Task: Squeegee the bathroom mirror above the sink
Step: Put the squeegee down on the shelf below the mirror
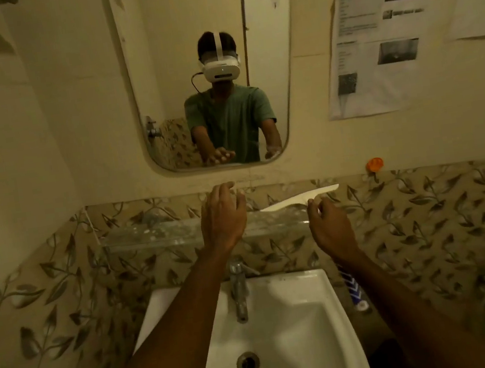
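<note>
My right hand (331, 229) pinches a thin white blade (299, 198) above the glass shelf (149, 237); my left hand (223, 216) hovers beside it, fingers loosely spread.

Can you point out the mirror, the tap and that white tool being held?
mirror (157, 71), head view, on the glass, upper left part.
tap (238, 293), head view, on its metal spout.
white tool (296, 199), head view, on its flat middle.
</note>
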`<state>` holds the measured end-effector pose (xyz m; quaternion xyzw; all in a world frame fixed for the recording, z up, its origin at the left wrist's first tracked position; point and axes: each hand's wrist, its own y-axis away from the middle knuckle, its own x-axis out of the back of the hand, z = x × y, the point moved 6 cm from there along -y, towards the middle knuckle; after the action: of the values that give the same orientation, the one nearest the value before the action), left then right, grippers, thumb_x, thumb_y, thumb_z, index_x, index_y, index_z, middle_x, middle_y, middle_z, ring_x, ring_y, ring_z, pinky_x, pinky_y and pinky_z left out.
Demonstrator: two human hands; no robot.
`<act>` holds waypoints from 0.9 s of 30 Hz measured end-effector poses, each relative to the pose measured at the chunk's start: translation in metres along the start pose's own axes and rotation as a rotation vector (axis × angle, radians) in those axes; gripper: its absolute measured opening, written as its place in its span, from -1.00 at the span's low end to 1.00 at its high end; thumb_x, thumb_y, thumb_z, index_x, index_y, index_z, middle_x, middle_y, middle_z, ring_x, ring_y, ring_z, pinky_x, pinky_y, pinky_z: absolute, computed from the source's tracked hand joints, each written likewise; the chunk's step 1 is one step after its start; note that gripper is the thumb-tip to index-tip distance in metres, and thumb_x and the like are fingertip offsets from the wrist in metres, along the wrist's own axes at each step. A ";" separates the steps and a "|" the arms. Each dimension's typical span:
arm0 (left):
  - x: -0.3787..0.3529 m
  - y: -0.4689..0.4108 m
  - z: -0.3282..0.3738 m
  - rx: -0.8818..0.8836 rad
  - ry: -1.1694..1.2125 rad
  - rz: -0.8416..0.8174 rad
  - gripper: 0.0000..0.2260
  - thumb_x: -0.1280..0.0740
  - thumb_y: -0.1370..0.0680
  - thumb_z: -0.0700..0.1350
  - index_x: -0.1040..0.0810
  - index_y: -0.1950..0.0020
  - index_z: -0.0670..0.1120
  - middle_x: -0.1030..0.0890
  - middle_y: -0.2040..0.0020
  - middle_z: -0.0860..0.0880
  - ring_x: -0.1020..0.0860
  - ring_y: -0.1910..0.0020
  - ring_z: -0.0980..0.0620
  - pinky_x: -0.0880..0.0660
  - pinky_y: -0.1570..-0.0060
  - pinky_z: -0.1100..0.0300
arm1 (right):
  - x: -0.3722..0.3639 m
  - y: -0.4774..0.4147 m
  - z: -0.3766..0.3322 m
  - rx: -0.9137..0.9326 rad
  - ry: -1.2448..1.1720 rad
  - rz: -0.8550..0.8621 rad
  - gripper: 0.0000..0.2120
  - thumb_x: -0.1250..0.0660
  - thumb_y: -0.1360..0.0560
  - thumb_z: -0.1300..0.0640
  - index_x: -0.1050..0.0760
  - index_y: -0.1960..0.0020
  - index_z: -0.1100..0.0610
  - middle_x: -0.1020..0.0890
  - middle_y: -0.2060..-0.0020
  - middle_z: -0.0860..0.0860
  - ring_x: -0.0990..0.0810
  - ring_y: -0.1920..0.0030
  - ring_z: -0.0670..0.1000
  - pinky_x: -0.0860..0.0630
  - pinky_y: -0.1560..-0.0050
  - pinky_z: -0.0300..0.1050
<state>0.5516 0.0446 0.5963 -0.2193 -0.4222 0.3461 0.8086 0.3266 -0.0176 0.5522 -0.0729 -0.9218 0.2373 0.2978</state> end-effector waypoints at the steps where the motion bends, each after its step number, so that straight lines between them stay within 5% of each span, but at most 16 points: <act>1: -0.005 0.015 0.009 -0.029 -0.003 -0.012 -0.73 -0.25 -0.60 -0.03 -0.50 -0.25 -0.10 -0.54 -0.22 -0.09 -0.48 -0.20 -0.09 -0.41 -0.18 0.03 | 0.006 0.011 0.006 -0.032 -0.029 0.001 -0.67 -0.09 -0.64 -0.08 -0.35 0.21 0.08 -0.48 0.34 -0.02 -0.48 0.28 0.06 -0.34 0.28 -0.07; 4: -0.019 0.060 0.034 -0.089 -0.005 -0.053 -0.72 -0.24 -0.60 -0.03 -0.50 -0.27 -0.10 -0.54 -0.24 -0.07 -0.47 -0.22 -0.07 -0.38 -0.20 0.04 | 0.027 0.043 0.024 -0.142 -0.132 0.028 -0.65 -0.09 -0.60 -0.11 -0.37 0.26 0.06 -0.53 0.32 0.00 -0.53 0.30 0.07 -0.50 0.29 0.01; 7: -0.030 0.103 0.050 -0.112 0.024 -0.070 -0.71 -0.21 -0.62 -0.01 -0.48 -0.28 -0.09 -0.53 -0.25 -0.03 -0.46 -0.22 -0.01 -0.36 -0.20 0.09 | 0.050 0.071 0.045 -0.196 -0.183 0.062 -0.68 -0.13 -0.59 -0.06 -0.37 0.30 0.02 -0.53 0.36 -0.04 -0.53 0.33 0.02 -0.45 0.35 -0.09; 13: -0.074 0.182 0.080 -0.103 -0.010 -0.164 -0.72 -0.20 -0.62 -0.03 -0.47 -0.27 -0.11 -0.54 -0.22 -0.05 -0.49 -0.19 -0.07 -0.41 -0.17 0.02 | 0.085 0.120 0.121 -0.381 -0.186 -0.014 -0.74 -0.16 -0.57 -0.05 -0.40 0.25 0.02 -0.60 0.26 0.07 -0.61 0.20 0.17 -0.60 0.12 0.14; 18: -0.144 0.244 0.121 -0.131 -0.052 -0.247 -0.69 -0.19 -0.63 -0.03 -0.46 -0.32 -0.12 -0.52 -0.29 -0.05 -0.45 -0.30 -0.04 -0.34 -0.26 0.06 | 0.123 0.139 0.215 -0.487 -0.197 -0.066 -0.78 -0.21 -0.58 -0.01 -0.50 0.06 0.13 -0.60 0.11 0.05 -0.60 -0.02 0.18 -0.52 -0.07 0.09; 27: -0.317 0.351 0.197 0.112 -0.074 -0.452 -0.63 -0.15 -0.63 0.04 -0.42 -0.37 -0.12 -0.48 -0.35 -0.12 -0.40 -0.36 -0.10 -0.29 -0.31 0.04 | 0.176 0.148 0.410 -0.576 -0.023 -0.226 -0.71 -0.18 -0.63 -0.01 -0.49 -0.14 0.19 -0.63 -0.04 0.18 -0.58 -0.06 0.21 -0.38 0.07 -0.11</act>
<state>0.1273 0.0538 0.3085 -0.0614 -0.4701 0.1868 0.8604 -0.0566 -0.0007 0.2801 -0.0487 -0.9566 -0.0676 0.2792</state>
